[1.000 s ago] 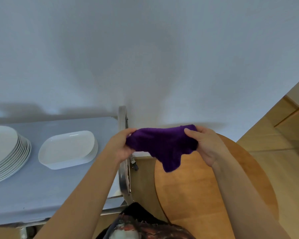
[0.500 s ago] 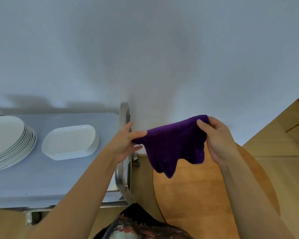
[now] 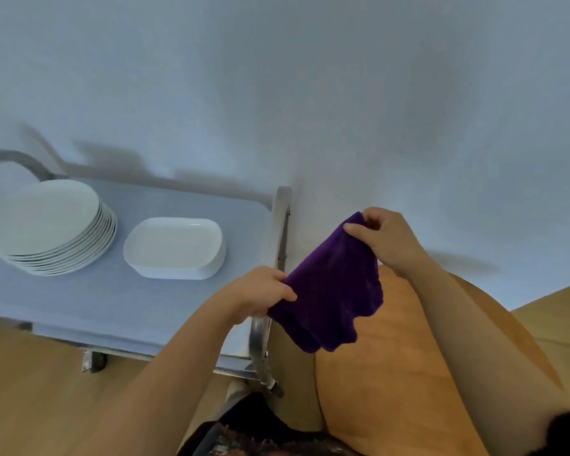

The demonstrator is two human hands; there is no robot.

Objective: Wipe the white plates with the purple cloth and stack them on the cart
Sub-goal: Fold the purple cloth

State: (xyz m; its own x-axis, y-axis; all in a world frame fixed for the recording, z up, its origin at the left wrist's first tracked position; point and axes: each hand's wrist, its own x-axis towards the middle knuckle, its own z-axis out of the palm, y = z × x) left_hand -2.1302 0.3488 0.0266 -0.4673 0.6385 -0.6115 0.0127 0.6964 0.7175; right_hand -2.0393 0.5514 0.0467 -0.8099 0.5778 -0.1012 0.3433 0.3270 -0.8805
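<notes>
Your left hand (image 3: pixel 260 292) and right hand (image 3: pixel 384 240) each pinch an edge of the purple cloth (image 3: pixel 329 297), held above the wooden bench (image 3: pixel 392 373); a plate stack (image 3: pixel 46 225) and oval dish (image 3: pixel 175 246) already sit on the cart (image 3: pixel 112 307); no unwiped plate is in view, so little seems left.

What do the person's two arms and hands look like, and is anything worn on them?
Both forearms are bare up to the frame edge: no sleeves, gloves, watch or bracelet show. The left hand and the right hand show no rings on the visible fingers. Dark patterned clothing shows at the bottom edge.
</notes>
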